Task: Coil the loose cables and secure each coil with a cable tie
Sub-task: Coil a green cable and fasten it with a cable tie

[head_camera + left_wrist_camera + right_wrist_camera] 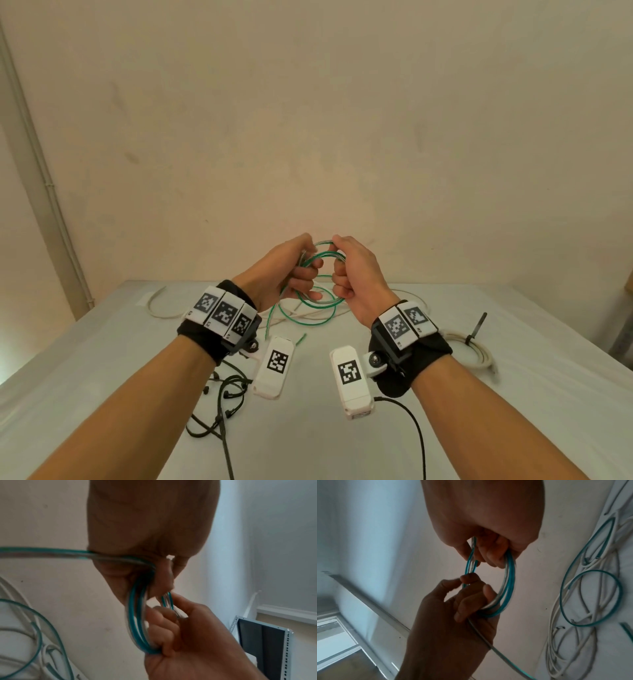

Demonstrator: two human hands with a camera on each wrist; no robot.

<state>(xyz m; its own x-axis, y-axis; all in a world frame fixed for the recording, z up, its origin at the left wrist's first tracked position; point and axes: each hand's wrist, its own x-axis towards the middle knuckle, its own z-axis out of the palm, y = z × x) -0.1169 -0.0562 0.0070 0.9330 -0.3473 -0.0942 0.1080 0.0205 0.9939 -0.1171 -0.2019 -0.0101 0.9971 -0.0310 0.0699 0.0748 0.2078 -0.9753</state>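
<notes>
I hold a small coil of green cable (320, 256) above the white table (102, 359), one hand on each side. My left hand (303, 274) grips the coil's left side with curled fingers. My right hand (342, 274) pinches the top and curls round the right side. In the left wrist view the green coil (137, 622) runs from my left hand (150, 520) into my right hand (180, 635). The right wrist view shows the same coil (508, 581) between my right hand (484, 520) and left hand (453, 615). The cable's loose green tail (308, 317) trails in loops on the table below.
A loose white cable (161, 308) sprawls at the back left of the table. At the right lies a coiled white cable (476, 356) with a black cable tie (478, 329) around it. Black cables (226, 394) lie tangled near my left forearm. A wall rises just behind the table.
</notes>
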